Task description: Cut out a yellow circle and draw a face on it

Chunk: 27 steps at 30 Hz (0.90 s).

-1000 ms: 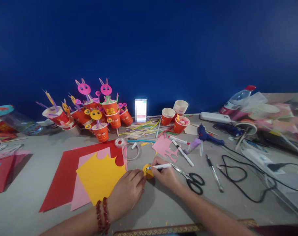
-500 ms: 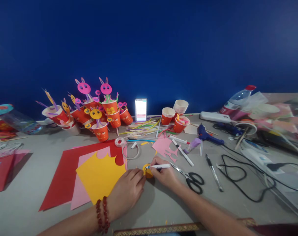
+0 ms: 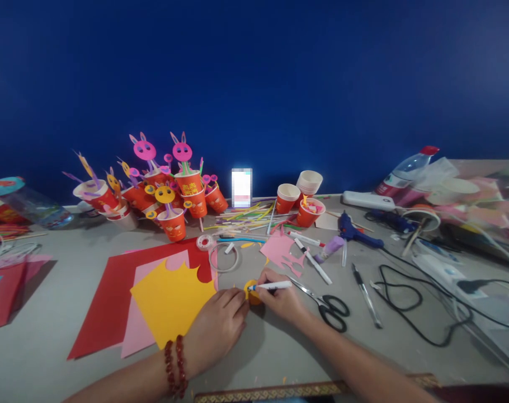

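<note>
Grey table [image 3: 254, 358]: right hand [image 3: 282, 296] holds marker [image 3: 275, 286], lettering unreadable.

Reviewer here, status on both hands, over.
Right hand gripping white marker, tip at yellow disc. Left hand at disc's edge. Scissors beside right forearm; nothing blocking marker.

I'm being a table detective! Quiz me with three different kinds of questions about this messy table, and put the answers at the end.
1. Pick one: what is the right hand holding?
A) a roll of tape
B) a white marker
C) a plastic bottle

2. True or false: the black-handled scissors lie to the right of the big yellow sheet.

3. Fill in the colour: the glue gun lying behind the scissors is ____.

Key: 1. B; 2. true; 3. blue
</note>
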Available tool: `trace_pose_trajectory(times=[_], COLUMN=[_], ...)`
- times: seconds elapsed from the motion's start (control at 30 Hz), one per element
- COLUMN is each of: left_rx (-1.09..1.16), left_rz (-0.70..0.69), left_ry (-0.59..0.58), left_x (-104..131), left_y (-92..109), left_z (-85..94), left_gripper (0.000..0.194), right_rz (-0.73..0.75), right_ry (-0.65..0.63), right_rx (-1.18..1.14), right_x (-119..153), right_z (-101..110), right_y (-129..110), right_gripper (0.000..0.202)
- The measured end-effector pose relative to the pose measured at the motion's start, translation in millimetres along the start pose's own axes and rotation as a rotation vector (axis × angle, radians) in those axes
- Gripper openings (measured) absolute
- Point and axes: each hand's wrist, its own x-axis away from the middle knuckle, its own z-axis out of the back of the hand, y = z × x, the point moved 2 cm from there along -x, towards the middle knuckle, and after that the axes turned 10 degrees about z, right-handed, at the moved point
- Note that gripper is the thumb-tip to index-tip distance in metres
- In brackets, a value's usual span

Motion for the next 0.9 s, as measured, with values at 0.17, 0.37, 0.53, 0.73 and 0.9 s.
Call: trace_pose_trajectory(times=[0.17,0.37,0.53,0.73,0.9], left_rx=[0.002,0.005,0.007,0.002,0.001], left_rz=[-0.002,-0.004,-0.004,-0.004,-0.008], left_ry=[0.003,0.008,0.004,-0.001,0.01], left_x=[1,2,3,3,4], left_y=[-1,-1,0,0,-1], left_z=[-1.4,-2.8,-2.4,-2.1,-2.9], left_gripper=[0.032,0.033,0.032,0.032,0.033], right_rz=[0.023,0.025,0.028,0.025,0.003], right_ry=[0.184,0.179,0.157,0.159,0.137], right_rx=[-0.066,-0.058,-0.031,-0.035,-0.019], right_x=[-1,-1,0,1,2], right_z=[9,13,10,9,9], right_y=[-1,2,6,8,9], right_gripper=[0.013,0.014,0.013,0.014,0.013])
